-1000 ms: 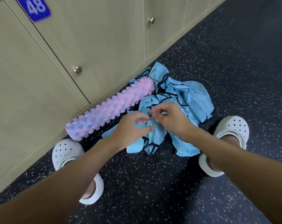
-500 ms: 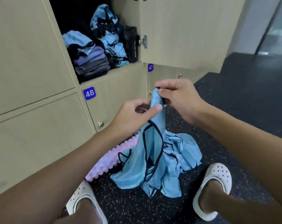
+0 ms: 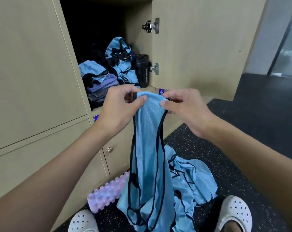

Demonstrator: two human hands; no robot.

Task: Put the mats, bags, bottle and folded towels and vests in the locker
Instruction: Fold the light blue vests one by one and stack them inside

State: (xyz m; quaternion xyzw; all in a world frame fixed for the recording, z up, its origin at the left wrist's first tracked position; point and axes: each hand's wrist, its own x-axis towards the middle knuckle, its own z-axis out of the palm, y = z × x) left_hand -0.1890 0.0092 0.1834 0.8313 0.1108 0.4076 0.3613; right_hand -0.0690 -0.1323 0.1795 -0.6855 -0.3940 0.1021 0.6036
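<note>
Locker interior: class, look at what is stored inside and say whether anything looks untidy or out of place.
Yes. The blue vests towards the back are a crumpled heap, unlike the neatly folded stack to their left. The black bottle stands upright at their right, and nothing looks spilled or damaged.

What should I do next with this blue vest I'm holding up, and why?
Probably spread your hands apart to open the vest flat for folding. Left hand and right hand pinch its top edge close together, it hangs bunched and unfolded, and the locker holds folded stacks.
</note>
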